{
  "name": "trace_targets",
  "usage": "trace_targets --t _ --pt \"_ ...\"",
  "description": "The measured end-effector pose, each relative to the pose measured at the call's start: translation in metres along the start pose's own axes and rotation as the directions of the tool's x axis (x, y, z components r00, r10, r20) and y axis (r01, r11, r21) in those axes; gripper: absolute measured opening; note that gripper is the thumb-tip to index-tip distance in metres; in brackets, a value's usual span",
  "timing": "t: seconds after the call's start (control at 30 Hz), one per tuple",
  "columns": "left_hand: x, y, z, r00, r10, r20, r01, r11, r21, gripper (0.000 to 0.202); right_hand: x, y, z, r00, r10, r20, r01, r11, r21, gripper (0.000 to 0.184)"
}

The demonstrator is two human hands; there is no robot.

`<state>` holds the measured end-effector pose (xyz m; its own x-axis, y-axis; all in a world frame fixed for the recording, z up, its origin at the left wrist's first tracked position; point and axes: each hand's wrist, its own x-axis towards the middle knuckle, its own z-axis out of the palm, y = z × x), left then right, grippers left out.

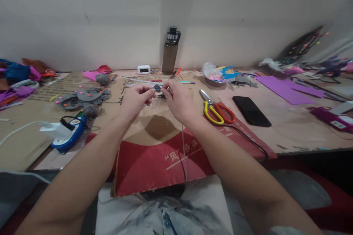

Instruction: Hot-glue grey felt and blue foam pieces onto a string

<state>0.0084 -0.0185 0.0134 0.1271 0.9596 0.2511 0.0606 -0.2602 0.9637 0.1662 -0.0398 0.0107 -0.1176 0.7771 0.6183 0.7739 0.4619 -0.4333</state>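
Above the worktable, my left hand (135, 100) and my right hand (178, 102) meet in front of me. Both pinch a small dark grey piece (157, 88) between thumb and fingertips. A thin pale thread (183, 150) hangs down from my right hand toward my lap. Under my hands lies a sheet of brown and red cardboard (154, 154) with white characters printed on it.
Yellow and orange scissors (216, 110) and a black phone (251, 111) lie to the right. A blue glue gun (68, 136) with a white plug sits at left, near grey felt pieces (82, 97). A bottle (169, 53) and small clock (143, 69) stand by the wall. Purple sheets (284, 89) lie far right.
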Motion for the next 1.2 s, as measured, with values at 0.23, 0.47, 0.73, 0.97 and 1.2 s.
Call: trace_targets --t 0.23,0.47,0.73,0.97,1.2 --pt "-0.002 0.003 0.002 1.0 -0.005 -0.01 0.005 1.0 -0.004 0.016 -0.001 -0.001 -0.001 0.998 -0.043 0.036 0.045 0.997 -0.056 0.027" --pt "-0.003 0.002 0.001 0.997 0.064 -0.039 -0.061 0.995 0.082 0.016 0.003 0.005 0.001 0.996 -0.039 0.082 0.032 0.996 0.085 0.026" --pt "-0.003 -0.003 0.003 0.998 0.056 -0.001 -0.056 0.998 -0.02 0.018 0.002 0.003 0.001 0.991 -0.081 0.104 0.073 0.994 0.081 0.024" --pt "0.002 -0.005 0.002 0.994 0.058 0.095 -0.05 0.995 -0.086 0.018 0.008 0.014 0.006 0.992 -0.013 0.127 -0.037 0.921 0.387 0.025" --pt "-0.002 0.0 0.002 0.993 0.106 0.041 -0.112 0.977 0.182 0.014 0.008 0.015 0.004 0.991 -0.029 0.134 -0.024 0.925 0.38 0.027"
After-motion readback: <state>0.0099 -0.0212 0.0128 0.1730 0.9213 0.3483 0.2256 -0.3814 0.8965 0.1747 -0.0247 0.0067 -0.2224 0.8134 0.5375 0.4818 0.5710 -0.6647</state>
